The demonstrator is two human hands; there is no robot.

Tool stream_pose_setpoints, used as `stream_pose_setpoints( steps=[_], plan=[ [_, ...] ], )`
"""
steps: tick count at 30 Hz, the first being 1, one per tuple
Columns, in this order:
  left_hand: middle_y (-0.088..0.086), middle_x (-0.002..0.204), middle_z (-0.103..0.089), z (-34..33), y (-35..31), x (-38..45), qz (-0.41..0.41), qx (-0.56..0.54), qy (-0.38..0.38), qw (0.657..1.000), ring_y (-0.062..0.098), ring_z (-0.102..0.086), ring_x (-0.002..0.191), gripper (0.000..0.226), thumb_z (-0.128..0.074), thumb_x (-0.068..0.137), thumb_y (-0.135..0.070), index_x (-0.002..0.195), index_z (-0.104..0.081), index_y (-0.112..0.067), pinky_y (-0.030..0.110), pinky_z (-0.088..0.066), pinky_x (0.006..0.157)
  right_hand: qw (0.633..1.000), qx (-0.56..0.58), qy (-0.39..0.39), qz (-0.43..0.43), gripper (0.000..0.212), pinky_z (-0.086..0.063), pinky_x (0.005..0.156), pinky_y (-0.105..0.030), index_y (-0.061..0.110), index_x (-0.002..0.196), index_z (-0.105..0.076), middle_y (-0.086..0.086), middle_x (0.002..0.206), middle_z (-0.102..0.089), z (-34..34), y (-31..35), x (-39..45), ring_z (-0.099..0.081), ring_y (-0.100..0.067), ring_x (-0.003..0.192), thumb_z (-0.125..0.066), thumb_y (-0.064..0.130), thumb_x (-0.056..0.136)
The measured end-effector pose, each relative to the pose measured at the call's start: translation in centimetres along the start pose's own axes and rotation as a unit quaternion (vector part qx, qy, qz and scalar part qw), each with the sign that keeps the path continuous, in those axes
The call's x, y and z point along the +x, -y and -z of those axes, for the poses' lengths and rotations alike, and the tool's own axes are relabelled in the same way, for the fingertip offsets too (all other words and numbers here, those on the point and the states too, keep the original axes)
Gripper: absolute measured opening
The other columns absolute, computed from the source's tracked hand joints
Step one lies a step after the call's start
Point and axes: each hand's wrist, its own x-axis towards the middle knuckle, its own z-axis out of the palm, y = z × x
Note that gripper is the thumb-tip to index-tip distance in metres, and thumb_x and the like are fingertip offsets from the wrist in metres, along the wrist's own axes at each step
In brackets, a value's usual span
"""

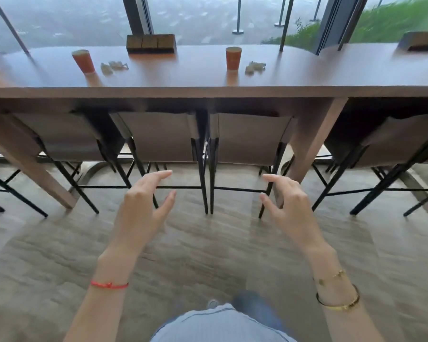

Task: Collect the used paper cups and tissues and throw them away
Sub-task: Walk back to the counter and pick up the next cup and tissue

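Two orange paper cups stand upright on the long brown counter: the left cup and the right cup. Crumpled white tissues lie just right of the left cup. More crumpled tissues lie right of the right cup. My left hand and my right hand hover over the floor well short of the counter, palms facing each other. Their fingers are loosely spread and hold nothing.
Several brown stools with black legs are tucked under the counter. A wooden block holder sits at the counter's back by the window, and another dark box sits at far right. Wood-look floor lies between me and the stools.
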Motion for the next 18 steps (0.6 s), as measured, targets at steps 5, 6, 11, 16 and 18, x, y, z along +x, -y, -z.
stream_pose_setpoints(
  steps=[5, 6, 11, 16, 18],
  plan=[
    [-0.012, 0.124, -0.060, -3.0, 1.5, 8.9, -0.023, -0.012, 0.016, 1.000, 0.002, -0.053, 0.117, 0.040, -0.065, 0.090, -0.027, 0.130, -0.058, -0.022, 0.009, -0.034, 0.099, 1.000, 0.000, -0.004, -0.021, 0.040, -0.037, 0.103, -0.025, 0.023, 0.129, -0.054, 0.008, 0.123, -0.058, -1.6, -2.7, 7.7, -0.045, -0.004, 0.121, -0.063, 0.029, 0.090],
    [-0.012, 0.124, -0.060, -3.8, 1.8, 10.6, -0.024, -0.015, 0.018, 0.999, 0.002, -0.054, 0.117, 0.041, -0.066, 0.090, -0.026, 0.129, -0.058, -0.021, 0.008, -0.034, 0.100, 1.000, -0.001, -0.006, -0.025, 0.040, -0.037, 0.103, -0.024, 0.024, 0.129, -0.054, 0.009, 0.123, -0.058, -2.0, -3.4, 9.1, -0.045, -0.004, 0.121, -0.063, 0.029, 0.090],
    [-0.011, 0.123, -0.059, -8.6, 2.6, 19.4, -0.031, -0.020, 0.017, 0.999, 0.004, -0.055, 0.116, 0.043, -0.066, 0.090, -0.023, 0.131, -0.057, -0.018, 0.022, -0.042, 0.100, 0.999, -0.007, -0.001, -0.042, 0.041, -0.034, 0.101, -0.020, 0.026, 0.131, -0.052, 0.012, 0.123, -0.056, -3.5, -7.7, 17.1, -0.044, -0.003, 0.121, -0.061, 0.031, 0.091],
    [-0.009, 0.124, -0.061, -12.8, 2.3, 29.3, -0.023, -0.027, -0.007, 0.999, 0.003, -0.055, 0.115, 0.046, -0.066, 0.089, -0.028, 0.134, -0.054, -0.021, 0.015, -0.041, 0.099, 1.000, -0.011, -0.014, -0.023, 0.041, -0.029, 0.102, -0.016, 0.019, 0.130, -0.055, 0.006, 0.126, -0.059, -3.7, -11.6, 27.5, -0.045, -0.006, 0.124, -0.063, 0.027, 0.090],
    [-0.006, 0.125, -0.062, -14.4, 1.8, 34.0, -0.020, -0.029, -0.014, 0.999, 0.005, -0.056, 0.115, 0.050, -0.065, 0.089, -0.031, 0.136, -0.052, -0.020, 0.017, -0.041, 0.098, 1.000, -0.011, -0.015, -0.011, 0.042, -0.030, 0.103, -0.019, 0.020, 0.131, -0.055, 0.006, 0.126, -0.058, -3.3, -13.0, 32.5, -0.045, -0.006, 0.123, -0.064, 0.027, 0.090]
  ],
)
